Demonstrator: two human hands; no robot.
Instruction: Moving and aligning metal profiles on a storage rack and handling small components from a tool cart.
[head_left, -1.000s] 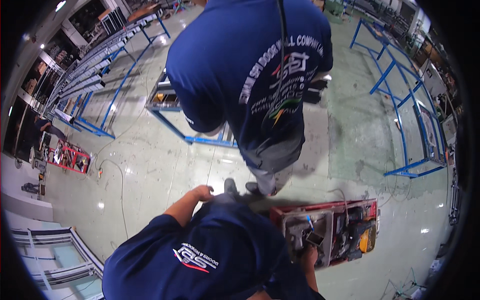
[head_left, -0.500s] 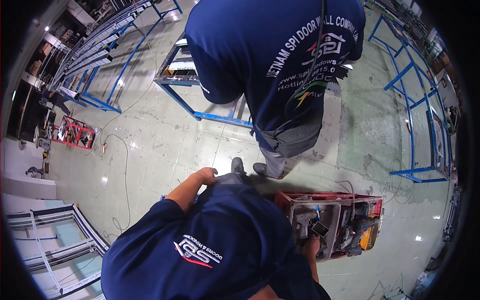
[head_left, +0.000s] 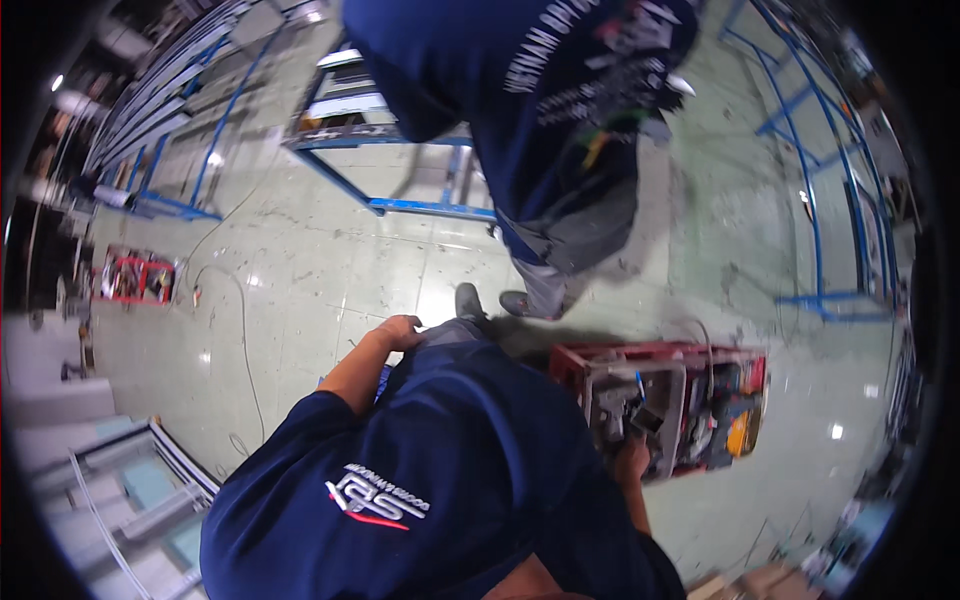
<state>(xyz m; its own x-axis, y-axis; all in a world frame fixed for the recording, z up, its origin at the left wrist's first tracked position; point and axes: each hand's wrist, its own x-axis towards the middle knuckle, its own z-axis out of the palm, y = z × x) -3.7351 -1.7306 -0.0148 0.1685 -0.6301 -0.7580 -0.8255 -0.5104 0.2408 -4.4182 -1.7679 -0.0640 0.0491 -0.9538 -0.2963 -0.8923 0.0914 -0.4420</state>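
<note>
My left hand rests near my left thigh, fingers loosely apart, holding nothing. At the right, my right hand reaches into a grey bin on a red tool cart. Its fingers close at a dark rectangular piece whose kind is blurred. Beside it in the bin are a grey power tool and a thin blue stick. More tools lie in the cart's other half, among them a yellow and black one.
A co-worker in a dark blue shirt stands right ahead, back turned, at a blue-legged workbench. Blue racks stand to the right. A cable crosses the floor at left, near another red cart. Window frames lie lower left.
The whole view has shifted, so the co-worker, bench and cart sit higher in the picture. My right hand stays in the bin. My left hand stays by my thigh.
</note>
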